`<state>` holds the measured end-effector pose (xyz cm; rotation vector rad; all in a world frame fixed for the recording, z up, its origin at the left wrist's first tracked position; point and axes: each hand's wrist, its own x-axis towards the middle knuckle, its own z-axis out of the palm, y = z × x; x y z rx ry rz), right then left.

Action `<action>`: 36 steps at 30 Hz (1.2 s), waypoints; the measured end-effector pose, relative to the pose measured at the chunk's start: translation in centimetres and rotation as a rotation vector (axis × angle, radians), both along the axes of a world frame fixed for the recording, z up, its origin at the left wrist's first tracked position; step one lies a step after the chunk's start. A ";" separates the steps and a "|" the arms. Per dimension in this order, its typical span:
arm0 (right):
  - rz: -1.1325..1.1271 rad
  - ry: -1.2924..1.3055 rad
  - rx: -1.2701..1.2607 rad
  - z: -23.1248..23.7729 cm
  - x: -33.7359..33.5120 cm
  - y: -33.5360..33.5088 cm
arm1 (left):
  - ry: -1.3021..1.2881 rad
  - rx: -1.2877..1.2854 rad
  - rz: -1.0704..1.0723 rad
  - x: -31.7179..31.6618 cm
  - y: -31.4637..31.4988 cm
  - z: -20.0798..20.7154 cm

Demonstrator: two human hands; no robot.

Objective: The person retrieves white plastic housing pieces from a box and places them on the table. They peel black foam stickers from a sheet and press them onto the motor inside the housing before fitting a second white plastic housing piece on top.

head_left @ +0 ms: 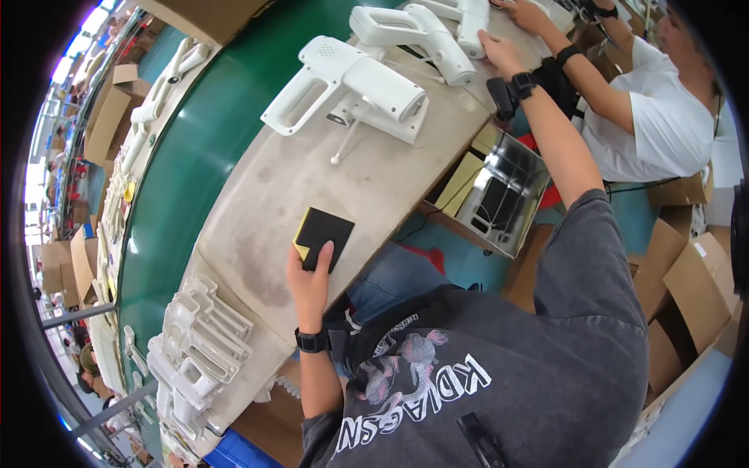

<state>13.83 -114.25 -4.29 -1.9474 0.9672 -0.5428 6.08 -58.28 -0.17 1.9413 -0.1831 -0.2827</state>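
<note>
My left hand holds a flat black square pad with a yellow underside showing at its left edge. The thumb lies on top and the fingers are hidden beneath. The pad is over the pale worktop. My right arm stretches to the far right, where my right hand has its fingers against the end of a white gun-shaped housing. Nearer lies another white gun-shaped housing with a loop handle, a thin white rod sticking out of its side. A further white housing lies between them.
Several white plastic housings are stacked at the worktop's near left. A green conveyor belt curves along the far side. At right, a co-worker in a white shirt reaches over the worktop. An open box with dark flat pieces stands below the edge.
</note>
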 end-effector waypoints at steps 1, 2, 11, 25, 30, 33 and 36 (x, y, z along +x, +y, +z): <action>0.017 -0.075 0.050 0.0 -0.2 0.0 | -0.015 -0.023 -0.005 0.2 -0.3 0.0; 0.040 -0.152 0.102 -0.2 -0.4 0.0 | -0.030 -0.045 -0.005 0.5 -0.7 0.1; 0.098 -0.310 0.225 -5.0 -16.9 10.0 | -0.016 -0.096 0.065 2.2 -4.9 0.9; 0.401 1.156 0.510 -46.6 -35.0 11.8 | -0.211 0.222 0.142 0.8 -7.7 -3.1; 0.754 0.861 0.364 -52.2 -29.2 11.5 | -0.150 0.125 0.130 0.7 -6.8 -3.9; 0.361 0.769 0.849 -52.8 -23.6 14.6 | -0.191 0.281 0.119 0.7 -6.0 -2.9; 0.477 0.590 0.579 -57.6 -26.0 9.6 | -0.140 0.222 0.157 0.4 -5.8 -3.6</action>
